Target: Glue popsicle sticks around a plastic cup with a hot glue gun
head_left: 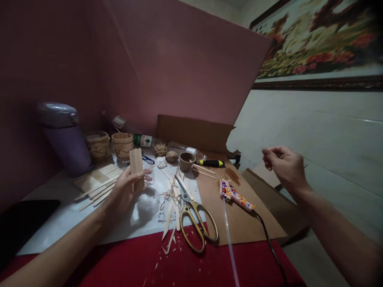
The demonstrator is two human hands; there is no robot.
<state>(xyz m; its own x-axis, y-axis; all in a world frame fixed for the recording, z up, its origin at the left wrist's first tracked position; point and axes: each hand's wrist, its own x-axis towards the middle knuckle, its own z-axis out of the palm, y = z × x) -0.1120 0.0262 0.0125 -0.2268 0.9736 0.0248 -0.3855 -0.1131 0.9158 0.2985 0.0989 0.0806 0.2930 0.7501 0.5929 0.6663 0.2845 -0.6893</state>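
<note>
My left hand (128, 184) is wrapped round a clear plastic cup (149, 175) with wooden sticks (137, 163) standing side by side on its wall. Raised at the right, away from the table, my right hand (283, 163) has its fingers curled together; whether something small is between them cannot be made out. Gold-handled scissors (191, 211) lie open among stick scraps. A flower-patterned glue gun (236, 195) rests on cardboard (248, 223), with a clear glue stick in it. More wooden sticks (100, 185) are piled left of my left hand.
A purple flask (67, 139) and two decorated cups (122, 146) stand at the back left. Behind the scissors are a small brown pot (187, 162), twine balls (171, 156), plastic bottles (182, 148) and a yellow-black cutter (212, 163). A dark flat object (26, 219) lies at the left.
</note>
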